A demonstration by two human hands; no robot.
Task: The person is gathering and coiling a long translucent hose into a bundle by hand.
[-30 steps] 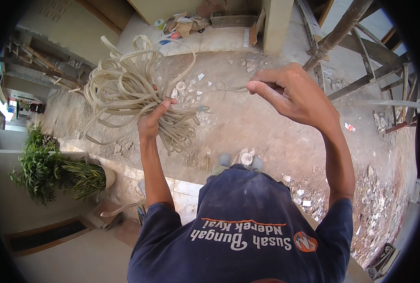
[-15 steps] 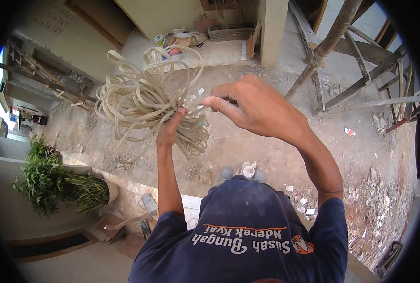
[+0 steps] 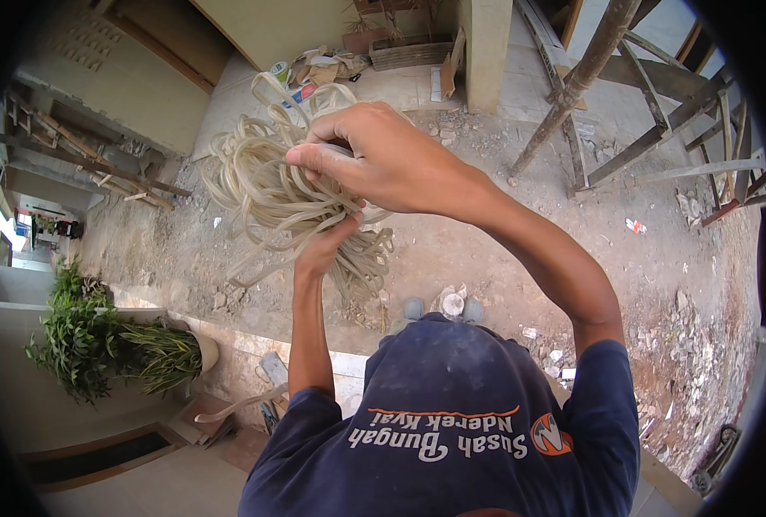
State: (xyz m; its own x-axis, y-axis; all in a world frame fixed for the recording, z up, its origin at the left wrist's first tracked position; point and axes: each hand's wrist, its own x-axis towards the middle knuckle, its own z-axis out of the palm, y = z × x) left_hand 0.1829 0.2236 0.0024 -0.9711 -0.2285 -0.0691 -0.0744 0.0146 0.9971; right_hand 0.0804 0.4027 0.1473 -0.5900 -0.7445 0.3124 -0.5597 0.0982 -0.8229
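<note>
A big looped bundle of clear, yellowish plastic hose (image 3: 254,185) hangs out in front of me, its loops fanning to the left and upward. Closed around the gathered middle of the bundle is my left hand (image 3: 329,243), with the loose lower loops showing beyond it. My right hand (image 3: 391,164) is over the upper right part of the loops. Its fingers are curled and the thumb is pressed in on a strand of the hose, most of which the hand hides.
Rubble-strewn ground lies below. Wooden scaffolding with a slanting pole (image 3: 572,95) stands at the right. Potted plants (image 3: 163,349) are at the left, near a wooden-handled tool (image 3: 241,407). Cloths and packages (image 3: 327,67) lie on the far ledge by a pillar (image 3: 486,60).
My right hand has moved left, from beside the bundle to over its loops. My left hand has shifted slightly right and down, keeping its grip on the hose.
</note>
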